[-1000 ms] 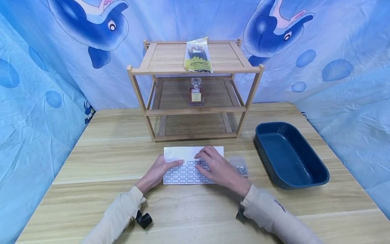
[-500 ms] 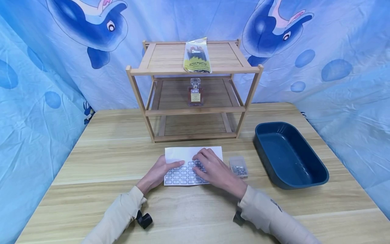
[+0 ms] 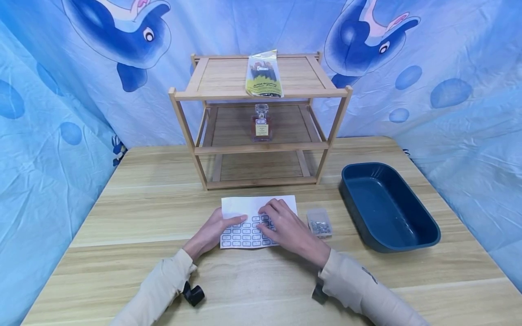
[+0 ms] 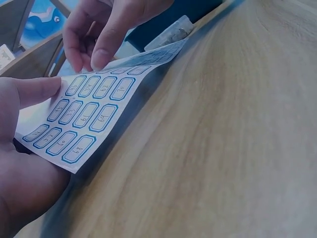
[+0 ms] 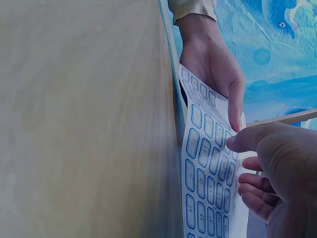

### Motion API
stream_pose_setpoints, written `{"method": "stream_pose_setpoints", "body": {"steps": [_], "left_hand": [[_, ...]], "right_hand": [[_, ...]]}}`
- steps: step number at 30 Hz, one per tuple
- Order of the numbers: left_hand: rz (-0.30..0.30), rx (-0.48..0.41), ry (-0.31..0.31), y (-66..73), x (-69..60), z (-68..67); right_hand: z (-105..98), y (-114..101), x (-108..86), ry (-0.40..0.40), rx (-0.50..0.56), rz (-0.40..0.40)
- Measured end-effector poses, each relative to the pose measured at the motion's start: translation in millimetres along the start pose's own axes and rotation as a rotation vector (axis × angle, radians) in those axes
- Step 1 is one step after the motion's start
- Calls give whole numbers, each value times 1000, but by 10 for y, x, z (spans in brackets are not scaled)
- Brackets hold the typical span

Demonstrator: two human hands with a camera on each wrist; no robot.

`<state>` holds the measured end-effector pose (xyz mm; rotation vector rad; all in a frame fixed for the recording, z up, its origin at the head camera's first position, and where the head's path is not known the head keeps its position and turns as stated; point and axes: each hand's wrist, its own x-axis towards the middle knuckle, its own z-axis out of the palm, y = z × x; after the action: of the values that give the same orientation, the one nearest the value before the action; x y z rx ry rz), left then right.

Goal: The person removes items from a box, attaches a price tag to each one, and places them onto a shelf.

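Note:
A white sheet of number labels (image 3: 240,237) with blue printed frames is held above the table in the head view. My left hand (image 3: 212,228) grips its left side, thumb on the printed face and the other fingers underneath. Over the right part of the sheet is my right hand (image 3: 285,226), fingers bent and thumb tip down at the labels. In the left wrist view, the right thumb (image 4: 105,49) and forefinger stand apart at the upper label row. Seen from the right wrist, the sheet (image 5: 203,168) bends, and the right thumb (image 5: 242,139) covers part of a label.
A small clear box (image 3: 320,222) of metal bits sits right of the sheet. Beyond it stands a deep blue basin (image 3: 408,244). A wooden three-tier rack (image 3: 261,148) at the back bears a perfume bottle (image 3: 261,129) and a brush packet (image 3: 264,81).
The right hand has shifted slightly left, with the sheet's right edge moving a little inward, and the clear box shows more fully. The left hand stays nearly still.

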<state>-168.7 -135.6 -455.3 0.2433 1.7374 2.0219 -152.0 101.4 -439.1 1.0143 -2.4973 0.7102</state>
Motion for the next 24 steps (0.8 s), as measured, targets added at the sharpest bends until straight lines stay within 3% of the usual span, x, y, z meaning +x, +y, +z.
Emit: {"method": "stream_pose_setpoints", "body": {"steps": [16,24], "left_hand": [[-19,-47,-32,-36,-3,-5],[-8,-39,-11,-44,-4,16]], "right_hand": [[13,-28,-1,13,0,25],[21,-36,-13,4,16,40]]}}
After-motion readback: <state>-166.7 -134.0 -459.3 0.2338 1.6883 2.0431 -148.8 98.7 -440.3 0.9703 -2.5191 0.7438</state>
